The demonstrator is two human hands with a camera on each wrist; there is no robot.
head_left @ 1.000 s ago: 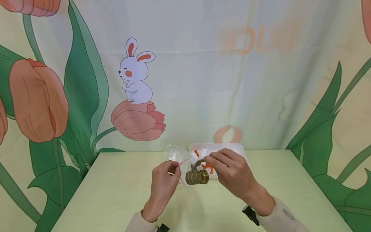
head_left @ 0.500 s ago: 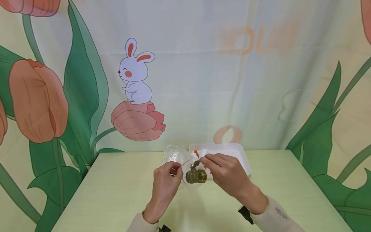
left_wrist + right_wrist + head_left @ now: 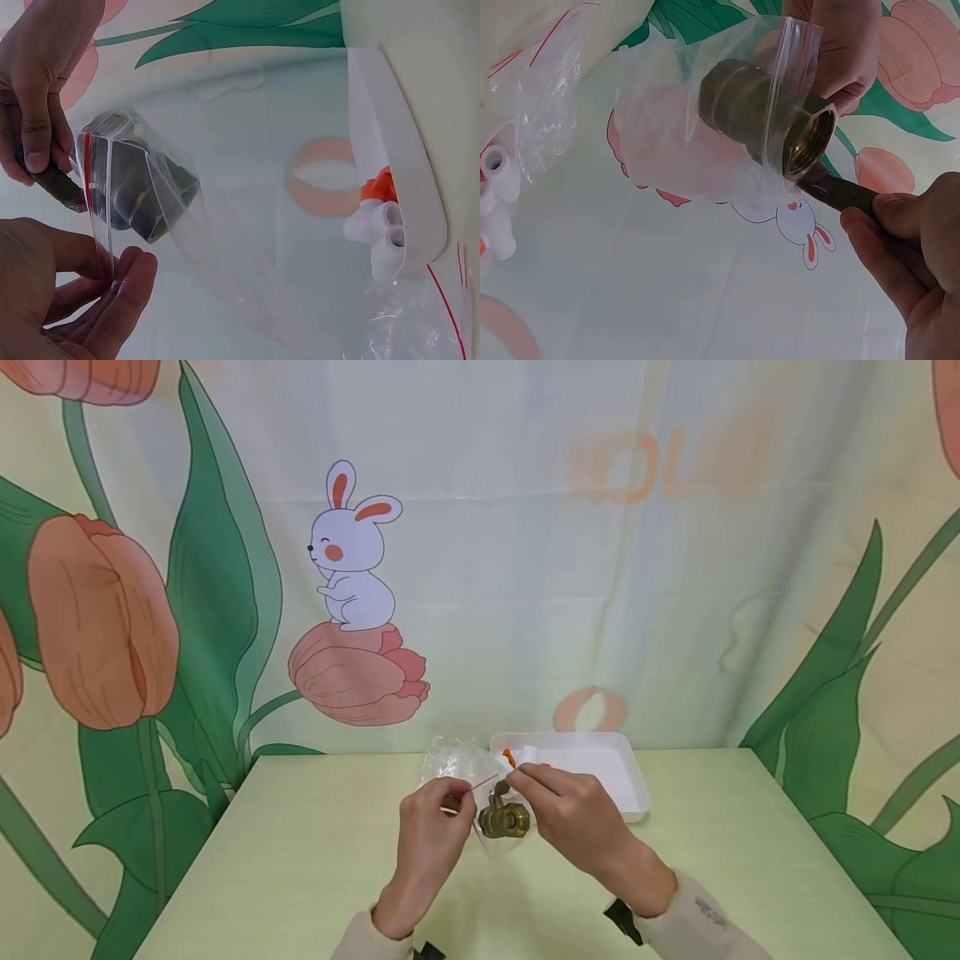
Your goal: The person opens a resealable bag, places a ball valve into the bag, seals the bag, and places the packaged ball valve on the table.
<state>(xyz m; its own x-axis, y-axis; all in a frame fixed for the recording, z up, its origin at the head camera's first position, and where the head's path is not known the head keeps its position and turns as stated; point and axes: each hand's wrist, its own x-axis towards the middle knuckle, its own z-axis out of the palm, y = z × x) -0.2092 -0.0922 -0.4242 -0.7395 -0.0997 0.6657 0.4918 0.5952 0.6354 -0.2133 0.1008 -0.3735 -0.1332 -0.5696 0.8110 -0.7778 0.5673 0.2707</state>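
My right hand [image 3: 585,814] grips the flat lever of a brass ball valve [image 3: 504,820], which hangs above the table. In my left hand [image 3: 431,831], thumb and fingers pinch the mouth edge of a clear zip bag [image 3: 656,112] with a red stripe along its seal. In the right wrist view most of the valve body lies inside the bag, its threaded open end right at the seal. The lever [image 3: 851,196] sticks out of the bag mouth toward the right hand's fingers. From the left wrist, the bag's film overlaps the valve body.
A white tray [image 3: 639,789] stands at the back of the table, holding white plastic fittings [image 3: 388,244] and orange pieces [image 3: 509,757] at its left end. More clear zip bags [image 3: 452,758] lie left of it. A printed curtain [image 3: 480,610] hangs behind the table.
My right hand has moved left with the valve, bringing it to the bag mouth beside the left hand. The left hand has shifted slightly right, still pinching the bag.
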